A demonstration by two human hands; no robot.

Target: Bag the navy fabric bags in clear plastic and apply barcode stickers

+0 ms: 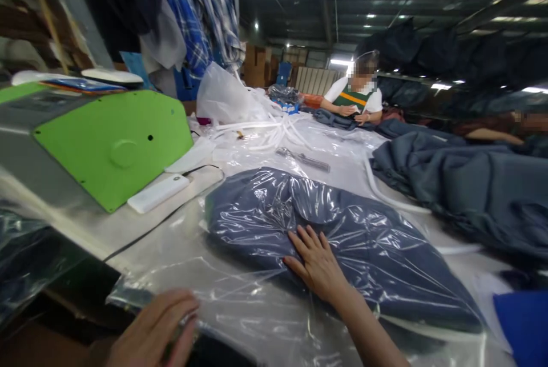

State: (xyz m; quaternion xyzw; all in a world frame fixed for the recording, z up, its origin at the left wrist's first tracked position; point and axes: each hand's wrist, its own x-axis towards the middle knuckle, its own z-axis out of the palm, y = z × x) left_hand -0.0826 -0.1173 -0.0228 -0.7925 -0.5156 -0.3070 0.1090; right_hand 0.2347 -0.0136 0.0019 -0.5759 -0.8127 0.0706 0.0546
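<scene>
A dark blue garment (385, 247) lies on the table inside a clear plastic bag (252, 304). My right hand (319, 267) rests flat on the bagged garment, its fingers spread over the plastic. At the lower left, my left hand (156, 327) is over the near edge of the bag, fingers curved with the thumb below them. It is slightly blurred, and whether it pinches any plastic cannot be made out.
A green and grey machine (124, 150) stands at the left beside a white device (158, 193) with a black cord. Dark garments (466, 184) are heaped at the right. White strips (278, 133) lie further back, where a person (353, 96) handles dark cloth.
</scene>
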